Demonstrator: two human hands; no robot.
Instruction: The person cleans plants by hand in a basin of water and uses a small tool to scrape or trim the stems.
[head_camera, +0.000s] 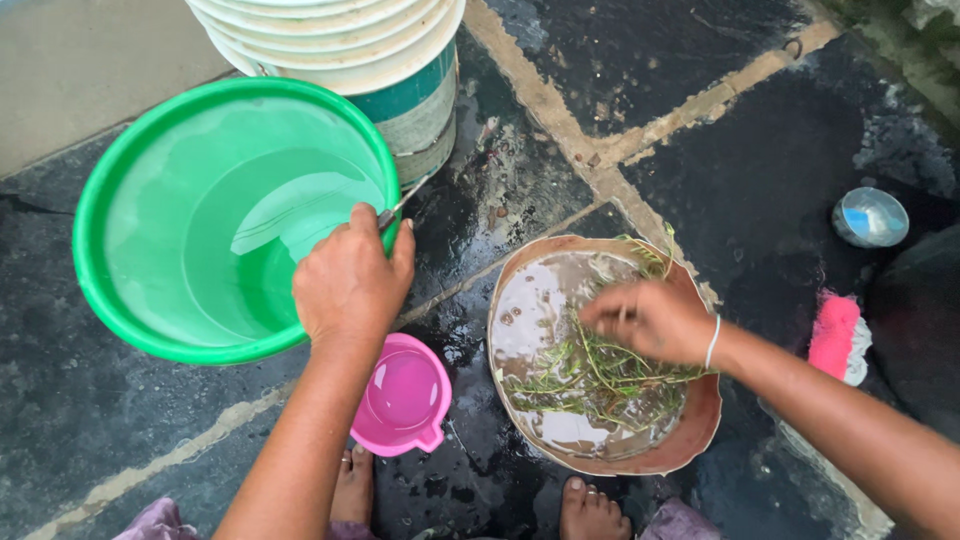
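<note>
Our left hand (350, 280) keeps a closed grip on the rim of the round green plastic tub (130, 215), which stands on the wet dark stone floor (760, 170). Our right hand (650, 318), fingers loosely spread, touches green herb stems (590, 375) soaking in the shallow round metal basin (700, 420); a small pink plastic jug (403, 395) sits between the two vessels.

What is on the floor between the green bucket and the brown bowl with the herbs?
In the head view, a pink jug stands between the green bucket and the brown bowl, on wet stone floor.
</note>
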